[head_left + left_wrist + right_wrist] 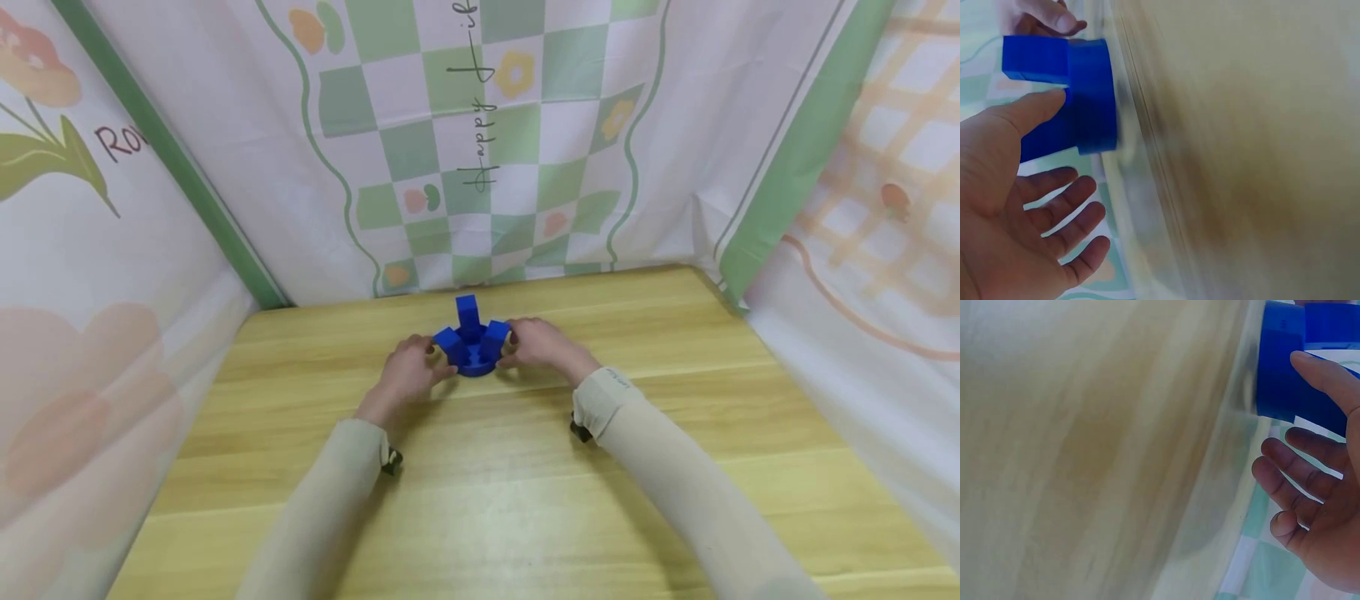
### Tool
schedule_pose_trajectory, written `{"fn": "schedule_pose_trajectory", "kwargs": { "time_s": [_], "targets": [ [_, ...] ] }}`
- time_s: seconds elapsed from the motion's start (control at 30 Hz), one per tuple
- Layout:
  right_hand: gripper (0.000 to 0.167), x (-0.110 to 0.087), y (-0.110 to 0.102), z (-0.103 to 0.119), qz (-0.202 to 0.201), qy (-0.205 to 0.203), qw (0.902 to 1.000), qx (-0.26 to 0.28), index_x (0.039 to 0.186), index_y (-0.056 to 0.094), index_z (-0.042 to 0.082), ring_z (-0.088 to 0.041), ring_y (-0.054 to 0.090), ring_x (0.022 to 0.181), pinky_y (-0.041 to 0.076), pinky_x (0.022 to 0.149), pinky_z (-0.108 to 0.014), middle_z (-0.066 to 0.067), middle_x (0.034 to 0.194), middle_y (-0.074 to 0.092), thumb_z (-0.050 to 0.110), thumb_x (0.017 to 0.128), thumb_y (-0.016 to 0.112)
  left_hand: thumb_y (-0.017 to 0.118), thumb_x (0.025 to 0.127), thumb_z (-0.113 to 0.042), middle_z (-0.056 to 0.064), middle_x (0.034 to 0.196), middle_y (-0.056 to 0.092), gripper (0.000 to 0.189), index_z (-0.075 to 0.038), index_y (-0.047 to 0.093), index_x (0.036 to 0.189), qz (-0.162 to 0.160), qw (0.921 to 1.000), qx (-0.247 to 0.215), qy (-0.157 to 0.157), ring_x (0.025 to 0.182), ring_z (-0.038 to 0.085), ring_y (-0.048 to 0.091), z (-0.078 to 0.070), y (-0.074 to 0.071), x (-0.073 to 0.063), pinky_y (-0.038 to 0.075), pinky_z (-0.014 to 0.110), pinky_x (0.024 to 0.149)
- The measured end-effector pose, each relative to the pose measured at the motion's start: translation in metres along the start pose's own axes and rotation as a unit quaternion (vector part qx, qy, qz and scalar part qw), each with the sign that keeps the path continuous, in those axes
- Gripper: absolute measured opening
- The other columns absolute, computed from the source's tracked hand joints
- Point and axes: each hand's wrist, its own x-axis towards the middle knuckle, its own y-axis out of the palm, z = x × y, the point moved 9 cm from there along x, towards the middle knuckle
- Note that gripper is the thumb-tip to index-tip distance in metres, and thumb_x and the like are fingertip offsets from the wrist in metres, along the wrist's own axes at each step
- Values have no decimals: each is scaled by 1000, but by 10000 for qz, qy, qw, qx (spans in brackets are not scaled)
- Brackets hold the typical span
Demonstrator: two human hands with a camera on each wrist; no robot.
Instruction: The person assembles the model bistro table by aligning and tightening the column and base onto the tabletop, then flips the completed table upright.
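A blue plastic piece (475,367) stands on the table, with a low round base and three square-ended prongs that lean outward. My left hand (410,369) is at its left side, the thumb along the base and the left prong. In the left wrist view, that hand's four fingers (1088,219) are spread and loosely bent, off to one side of the blue piece. On the other side is my right hand (542,343). Its thumb (1325,375) overlaps the base in the right wrist view, while the other fingers hang relaxed below.
The wooden table (495,500) reaches back to a hanging cloth (517,142) with green and white checks, close behind the blue piece. Printed cloths also hang at the left (97,275) and right (862,275). Dark wrist devices show under both sleeves.
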Motion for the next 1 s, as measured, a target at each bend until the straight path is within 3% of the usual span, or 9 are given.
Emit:
{"fn": "schedule_pose_trajectory", "kwargs": {
  "time_s": [0.1,0.27,0.47,0.67,0.87,1.0],
  "targets": [
    [48,1,3,-1,29,80,10000,41,107,62,8,-24,63,89,53,81,-41,-6,98,67,43,80,81,74,86,-50,12,132,61,69,-6,57,137,140,9999,-51,7,125,33,55,3,4,7,44,50,108],
    [43,4,8,-2,80,162,9998,126,101,61,11,-21,63,84,53,80,-39,-3,90,66,43,79,82,79,82,-48,9,124,63,64,-6,61,127,317,9987,-323,-249,116,29,58,11,10,14,49,47,102],
    [41,6,7,-1,2,224,9996,164,97,63,11,-23,64,85,54,84,-42,-3,88,68,41,79,83,80,83,-44,8,115,64,57,-6,61,120,272,9980,-481,-307,108,28,60,11,12,20,52,44,96],
    [37,7,8,-2,-80,219,9995,230,94,67,10,-24,66,87,54,86,-42,-4,89,71,40,78,83,81,83,-41,9,110,67,52,-5,64,116,200,9985,-491,-164,104,28,62,7,10,19,53,44,94],
    [48,4,4,-3,-122,241,9975,647,105,71,2,-29,69,98,57,88,-42,-12,105,75,41,80,81,77,87,-39,11,122,69,49,-5,67,121,32,9970,-763,145,118,33,60,0,1,16,47,49,104],
    [46,2,-5,1,-258,-50,9936,1096,114,69,2,-30,71,102,58,87,-41,-15,113,73,36,84,78,73,90,-39,12,130,67,52,-7,63,131,-2,9937,-1113,156,129,35,57,-4,-8,12,42,50,112]
  ]
}}
